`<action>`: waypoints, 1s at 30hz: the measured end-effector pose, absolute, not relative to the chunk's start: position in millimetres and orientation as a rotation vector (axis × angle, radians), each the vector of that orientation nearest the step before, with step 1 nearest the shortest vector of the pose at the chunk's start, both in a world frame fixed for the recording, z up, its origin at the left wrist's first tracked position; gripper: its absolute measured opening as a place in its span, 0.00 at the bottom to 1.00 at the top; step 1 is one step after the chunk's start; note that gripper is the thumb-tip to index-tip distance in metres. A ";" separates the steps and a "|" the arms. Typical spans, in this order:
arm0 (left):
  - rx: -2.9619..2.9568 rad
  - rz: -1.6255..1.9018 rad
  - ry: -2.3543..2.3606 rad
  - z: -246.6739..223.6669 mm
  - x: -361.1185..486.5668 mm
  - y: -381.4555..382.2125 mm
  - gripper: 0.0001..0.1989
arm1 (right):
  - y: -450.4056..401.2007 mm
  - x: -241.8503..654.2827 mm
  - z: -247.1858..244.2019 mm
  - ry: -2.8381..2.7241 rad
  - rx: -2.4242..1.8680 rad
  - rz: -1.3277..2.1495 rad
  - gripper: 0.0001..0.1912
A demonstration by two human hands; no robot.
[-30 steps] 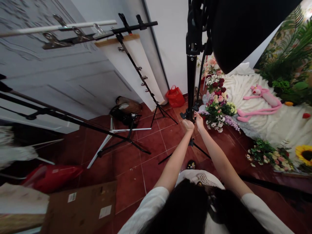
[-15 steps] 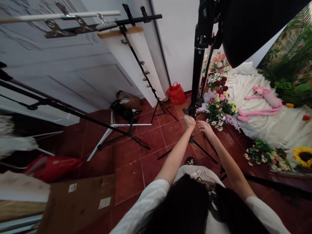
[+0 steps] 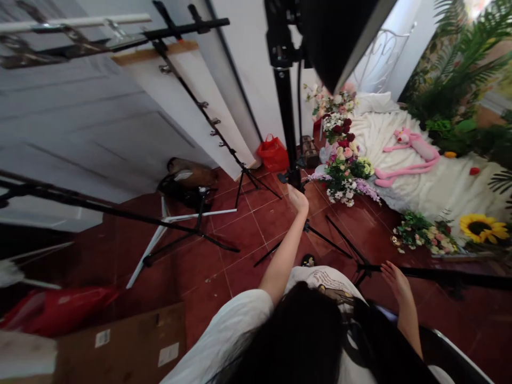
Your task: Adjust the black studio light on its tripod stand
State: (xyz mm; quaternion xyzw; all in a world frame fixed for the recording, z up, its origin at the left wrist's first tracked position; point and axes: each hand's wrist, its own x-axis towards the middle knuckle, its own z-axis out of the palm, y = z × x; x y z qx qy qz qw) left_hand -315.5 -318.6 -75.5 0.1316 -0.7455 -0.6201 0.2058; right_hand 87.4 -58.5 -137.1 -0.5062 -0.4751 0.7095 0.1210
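Note:
In the head view a black light stand (image 3: 285,106) rises in front of me, with a large black softbox (image 3: 336,37) at its top. My left hand (image 3: 298,199) is closed on its pole just below a clamp knob; the fingertips are partly hidden. Out to the right, my right hand (image 3: 396,278) has its fingers stretched out and holds nothing. Those fingers are close to a second black stand (image 3: 428,273) that runs sideways to the right; I cannot tell whether they touch it.
A white cloth-covered bed (image 3: 460,186) bears a pink plush toy (image 3: 426,152), with artificial flowers (image 3: 346,160) beside it. On the left are a backdrop stand with clips (image 3: 188,85), black tripod legs (image 3: 176,226), a cardboard box (image 3: 132,341) and a red bag (image 3: 274,153).
My right hand has left the light stand's pole area and moved right and back towards the second stand. The left hand stays at the pole. The view has turned slightly right.

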 end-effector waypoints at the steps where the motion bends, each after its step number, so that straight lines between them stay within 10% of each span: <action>1: 0.423 -1.697 -2.089 -80.3 -305.4 -317.2 0.24 | -55.3 99.4 -135.9 -1.310 -1.494 2.017 0.10; 10: 0.299 -1.877 -2.624 -127.8 -180.1 -238.4 0.30 | -39.7 135.8 -79.0 -0.757 -1.427 1.675 0.05; 19: -1.961 -2.882 -2.184 -52.4 -22.2 -77.4 0.23 | -68.8 134.7 -49.8 -0.622 -1.190 1.818 0.07; 30: -2.361 -2.616 -2.091 13.3 1.0 -25.7 0.30 | -91.3 141.2 -41.6 -0.363 -0.992 1.980 0.04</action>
